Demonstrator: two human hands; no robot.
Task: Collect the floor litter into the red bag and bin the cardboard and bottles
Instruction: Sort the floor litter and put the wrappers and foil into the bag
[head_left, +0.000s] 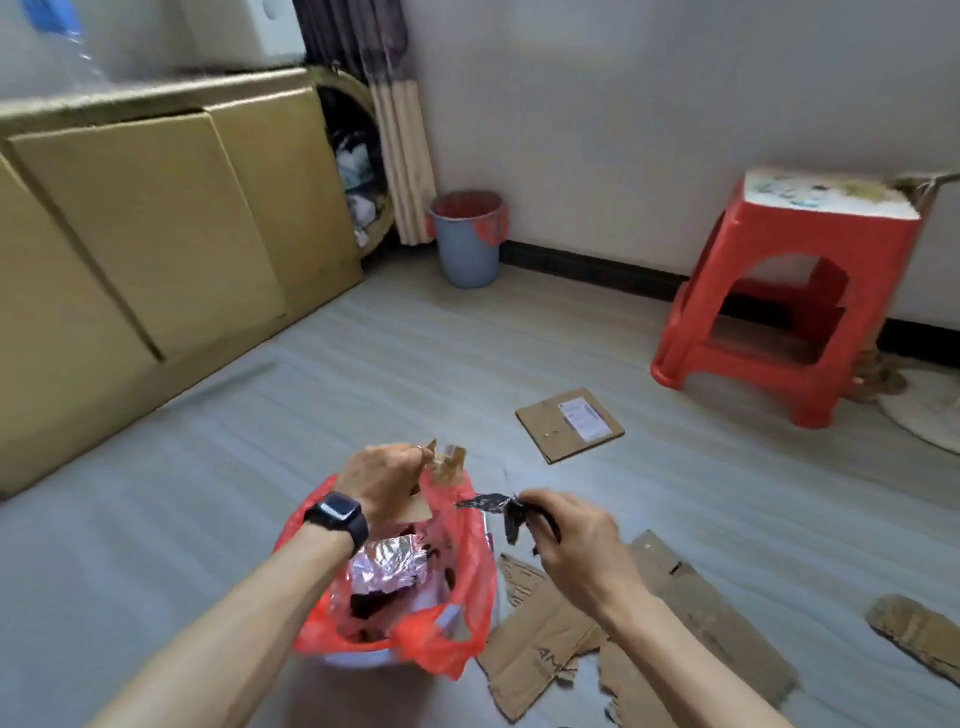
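The red bag (467, 587) hangs open in front of me, with crumpled silver foil (387, 569) and dark scraps inside. My left hand (387, 480), a black watch on its wrist, grips the bag's rim together with small cardboard scraps (449, 462). Just right of the bag's mouth, my right hand (566, 540) pinches a dark crumpled wrapper (498, 506). Torn cardboard (691, 608) lies on the floor under my right arm. A flat cardboard piece with a white label (569, 423) lies farther out. A grey bin with a red liner (467, 239) stands at the wall.
Large cardboard boxes (145, 223) line the left side, with a blurred plastic bottle (57, 36) above them. A red plastic stool (795, 291) stands at the right wall with a fan base (930, 415) beside it. Another cardboard strip (919, 634) lies far right.
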